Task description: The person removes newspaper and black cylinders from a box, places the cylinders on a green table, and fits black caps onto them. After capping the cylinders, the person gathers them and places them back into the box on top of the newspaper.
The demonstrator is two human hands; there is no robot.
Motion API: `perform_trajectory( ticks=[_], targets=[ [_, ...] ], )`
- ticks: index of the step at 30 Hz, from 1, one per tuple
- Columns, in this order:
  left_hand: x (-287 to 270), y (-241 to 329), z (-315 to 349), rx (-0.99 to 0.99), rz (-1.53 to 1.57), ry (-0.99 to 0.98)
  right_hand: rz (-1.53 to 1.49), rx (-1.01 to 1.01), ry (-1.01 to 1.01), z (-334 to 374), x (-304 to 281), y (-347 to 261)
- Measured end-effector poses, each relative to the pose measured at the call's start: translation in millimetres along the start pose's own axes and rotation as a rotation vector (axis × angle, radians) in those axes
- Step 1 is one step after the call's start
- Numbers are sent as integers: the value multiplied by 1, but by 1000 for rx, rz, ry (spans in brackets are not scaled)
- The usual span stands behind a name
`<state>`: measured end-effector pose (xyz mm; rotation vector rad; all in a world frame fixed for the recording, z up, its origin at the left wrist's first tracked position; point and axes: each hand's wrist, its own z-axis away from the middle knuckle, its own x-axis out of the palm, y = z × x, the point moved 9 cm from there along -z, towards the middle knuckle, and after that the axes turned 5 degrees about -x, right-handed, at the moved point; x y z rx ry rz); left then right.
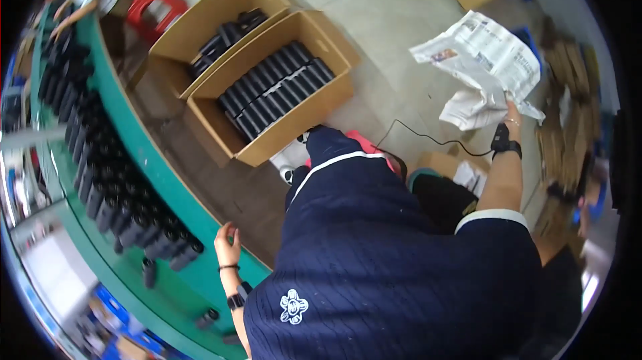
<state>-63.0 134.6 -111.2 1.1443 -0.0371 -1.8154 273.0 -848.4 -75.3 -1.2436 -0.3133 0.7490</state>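
My right hand [512, 119], stretched out to the right, is closed on a crumpled newspaper sheet [491, 59]. The sheet spreads out above the floor, its lower part bunched near my fingers. My left hand [227, 243] is at the near edge of the green table [144, 152], fingers loosely bent and nothing visible in them. Rows of black cylinders [100, 179] stand packed on that table, with a few lying apart toward its near end. An open cardboard box [284, 131] in front of me holds neat rows of similar black cylinders.
Behind it, a second open carton [194, 29] holds loosely piled black cylinders. A red plastic stool [150, 9] stands near the table's far end, beside another person's arm [72, 19]. A black cable [428, 134] runs toward my right wrist. Flattened cardboard [565, 92] lies at the right.
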Motion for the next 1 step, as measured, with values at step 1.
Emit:
perform_trajectory(
  ticks=[1],
  targets=[
    [-9,-8,-9,-33,-79,-31,-70,-6,62,8,-39,11]
  ],
)
